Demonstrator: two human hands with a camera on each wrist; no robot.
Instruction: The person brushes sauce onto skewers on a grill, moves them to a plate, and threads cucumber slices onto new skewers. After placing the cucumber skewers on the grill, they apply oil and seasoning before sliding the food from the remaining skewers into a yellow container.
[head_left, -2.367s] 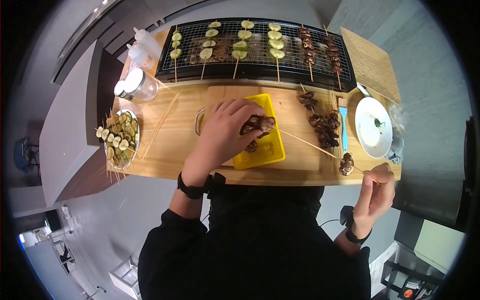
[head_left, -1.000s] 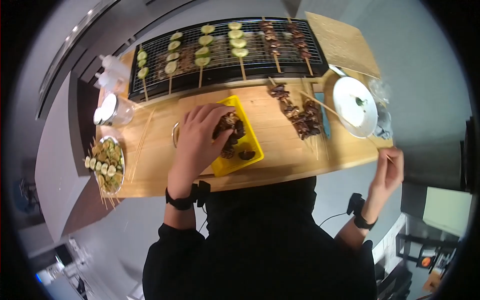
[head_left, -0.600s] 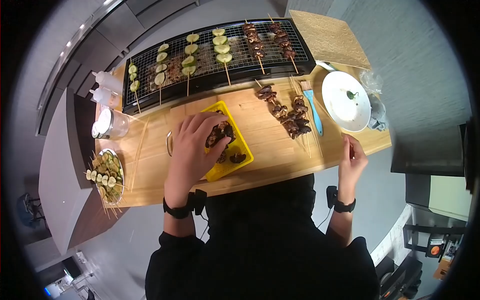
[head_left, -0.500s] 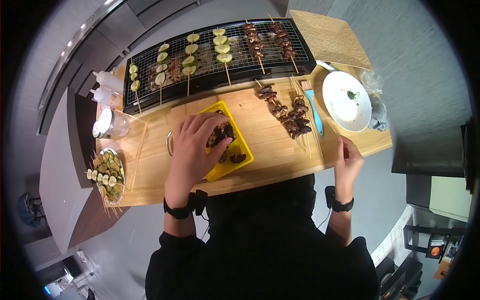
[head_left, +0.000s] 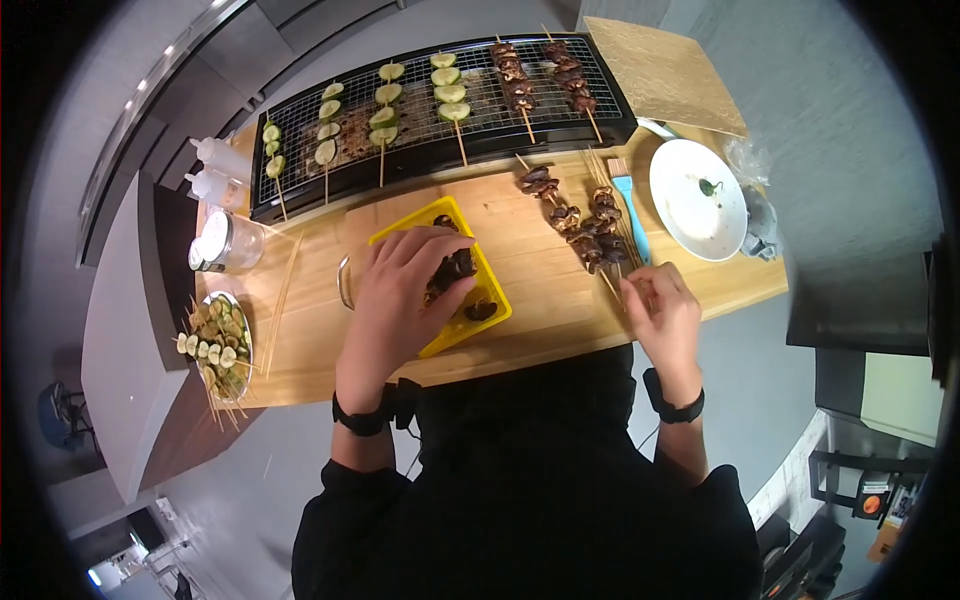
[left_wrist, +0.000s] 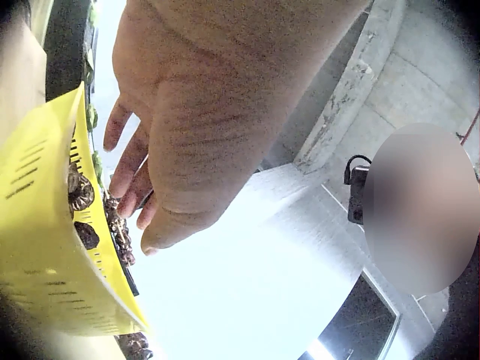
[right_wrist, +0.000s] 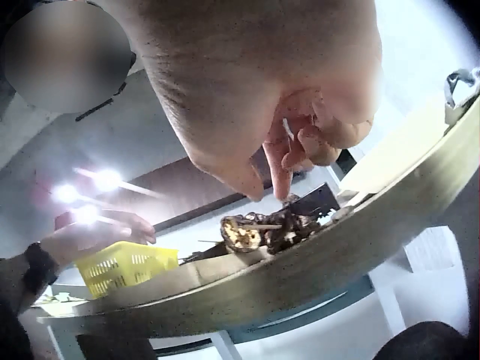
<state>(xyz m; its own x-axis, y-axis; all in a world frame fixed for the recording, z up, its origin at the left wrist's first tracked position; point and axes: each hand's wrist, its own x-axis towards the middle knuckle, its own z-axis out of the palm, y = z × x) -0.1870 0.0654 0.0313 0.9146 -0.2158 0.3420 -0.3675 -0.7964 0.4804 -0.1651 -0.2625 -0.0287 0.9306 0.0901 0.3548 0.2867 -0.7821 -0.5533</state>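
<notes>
My left hand (head_left: 400,290) hovers over the yellow basket (head_left: 490,285), thumb and fingers apart. Dark mushroom pieces (head_left: 481,310) lie in the basket, some showing through the gap between thumb and fingers. No piece shows against my palm in the left wrist view. My right hand (head_left: 668,315) is at the near end of the mushroom skewers (head_left: 590,248), which lie on the right part of the wooden board. In the right wrist view its thumb and forefinger point down just above the mushrooms (right_wrist: 241,236), a little apart, while the other fingers curl loosely.
A black grill (head_left: 420,140) with cucumber and mushroom skewers spans the back. On the right are a blue brush (head_left: 632,215) and a white bowl (head_left: 700,215). Squeeze bottles (head_left: 218,188), a glass jar (head_left: 235,242) and a plate of skewered slices (head_left: 217,340) stand left.
My right hand, out at the far right with a thin stick a second ago, has come left to the mushroom skewers. My left hand has stayed over the basket.
</notes>
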